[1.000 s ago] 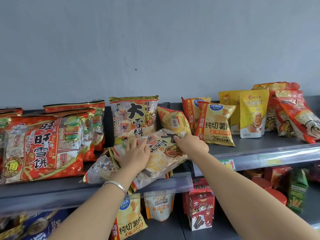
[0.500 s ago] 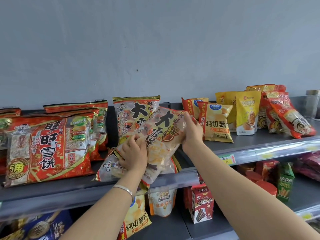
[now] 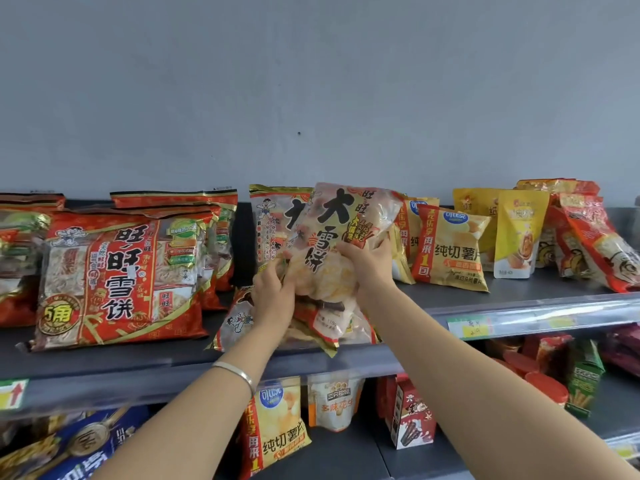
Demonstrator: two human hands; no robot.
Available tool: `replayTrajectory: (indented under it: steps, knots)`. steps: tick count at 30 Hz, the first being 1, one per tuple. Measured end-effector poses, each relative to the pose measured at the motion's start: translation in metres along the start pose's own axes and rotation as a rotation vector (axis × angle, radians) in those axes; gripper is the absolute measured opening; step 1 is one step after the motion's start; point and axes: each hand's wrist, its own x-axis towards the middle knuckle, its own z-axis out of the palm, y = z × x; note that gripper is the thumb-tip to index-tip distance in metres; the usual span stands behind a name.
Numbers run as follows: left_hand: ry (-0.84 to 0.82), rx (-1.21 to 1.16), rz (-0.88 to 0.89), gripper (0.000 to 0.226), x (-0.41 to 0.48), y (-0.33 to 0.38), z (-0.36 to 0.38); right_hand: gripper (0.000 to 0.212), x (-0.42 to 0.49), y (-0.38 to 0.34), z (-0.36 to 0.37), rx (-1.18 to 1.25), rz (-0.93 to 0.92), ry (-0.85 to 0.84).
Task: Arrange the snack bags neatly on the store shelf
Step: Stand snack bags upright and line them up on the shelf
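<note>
Grey wall behind, dark store shelf (image 3: 104, 358) in front. Both hands wrapped round one clear rice-cracker bag (image 3: 339, 216), held upright off the shelf and leaning slightly right. Left hand (image 3: 273, 299) gripping its lower left corner, right hand (image 3: 370, 265) clasping its right side. Beneath it, a flat bag (image 3: 239, 322) lying at the shelf's front edge; behind, a standing bag (image 3: 270, 216). Big red bags (image 3: 117, 282) left, yellow chip bags (image 3: 453, 251) right.
</note>
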Motion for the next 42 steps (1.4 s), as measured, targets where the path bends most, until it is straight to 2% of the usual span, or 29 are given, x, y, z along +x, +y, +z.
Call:
replayTrajectory:
  steps: [2,4,7,9,13,17,22,31,40,42]
  knots:
    - [-0.058,-0.017,0.006,0.043,0.008,-0.005,-0.008,0.077,0.003,-0.014,0.002,-0.124,-0.172,0.018]
    - [-0.181,0.121,0.016,0.039,0.015,-0.011,-0.012,0.062,0.006,-0.026,0.001,-0.263,-0.293,0.027]
    - [-0.422,0.371,0.023,0.044,0.023,-0.015,-0.007,0.069,0.013,-0.034,-0.006,-0.441,-0.394,0.016]
    - [-0.524,0.520,0.044,0.052,0.030,-0.014,0.001,0.075,0.019,-0.038,-0.015,-0.523,-0.426,0.031]
    - [-0.630,0.650,0.065,0.060,0.043,-0.007,0.023,0.079,0.033,-0.043,-0.034,-0.656,-0.487,0.095]
    - [-0.692,0.709,0.061,0.059,0.051,-0.001,0.055,0.077,0.046,-0.040,-0.049,-0.774,-0.499,0.144]
    - [-0.670,0.895,0.097,0.053,0.050,-0.005,0.076,0.078,0.056,-0.028,-0.060,-0.825,-0.438,0.123]
    - [-0.662,0.809,0.134,0.057,0.043,-0.008,0.051,0.060,0.047,-0.015,-0.047,-0.891,-0.467,0.079]
    - [-0.465,0.898,0.038,0.058,0.020,-0.022,-0.010,0.051,0.007,0.007,-0.020,-1.142,-0.536,-0.023]
    - [-0.400,0.950,-0.028,0.063,0.012,-0.023,-0.028,0.048,-0.002,0.014,-0.015,-1.203,-0.551,-0.042]
